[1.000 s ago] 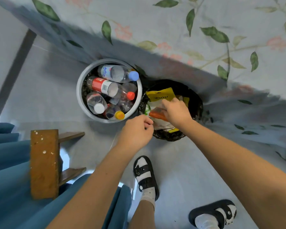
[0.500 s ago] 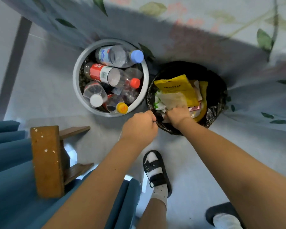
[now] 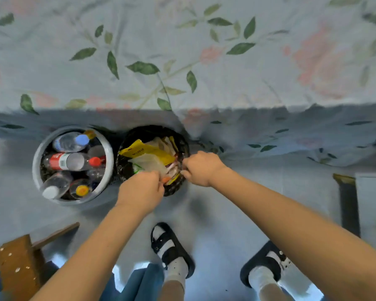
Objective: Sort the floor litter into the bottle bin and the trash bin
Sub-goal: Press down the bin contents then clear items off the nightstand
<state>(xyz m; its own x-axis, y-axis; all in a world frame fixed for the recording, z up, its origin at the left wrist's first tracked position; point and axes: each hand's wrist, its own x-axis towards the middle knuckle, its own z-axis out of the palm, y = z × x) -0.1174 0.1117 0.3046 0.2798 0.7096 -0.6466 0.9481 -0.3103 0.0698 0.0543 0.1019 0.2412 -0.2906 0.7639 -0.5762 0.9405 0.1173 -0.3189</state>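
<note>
I had both hands at the trash bin (image 3: 183, 146), the black-lined one that stood on the floor (image 3: 204, 213) just beside the bottle bin (image 3: 36, 161), both close under the hanging edge of the flowered cloth (image 3: 182, 61). My left hand (image 3: 140, 190) was at the near rim with its fingers curled in among the wrappers (image 3: 149, 154); they seemed to pinch an orange scrap there, though I could not say for certain. My right hand (image 3: 201, 168) was at the bin's right rim, fingers bent and closed on what looked like the edge of the black liner or a bit of wrapper; which one, I could not tell. The litter itself lay in the bins: bottles (image 3: 66, 161) in the grey one, packets heaped in the black one.

What worried me was the heap. The yellow packet sat high, and pressing or tugging at one side could tip loose pieces over the far rim, back onto the floor or across into the bottles. A hard pull on the liner might drag it off the rim or tilt the whole bin.

My fingertips were hidden behind my own knuckles. The picture was smeared, so labels were unreadable. Whatever lay under the cloth was out of sight.
</note>
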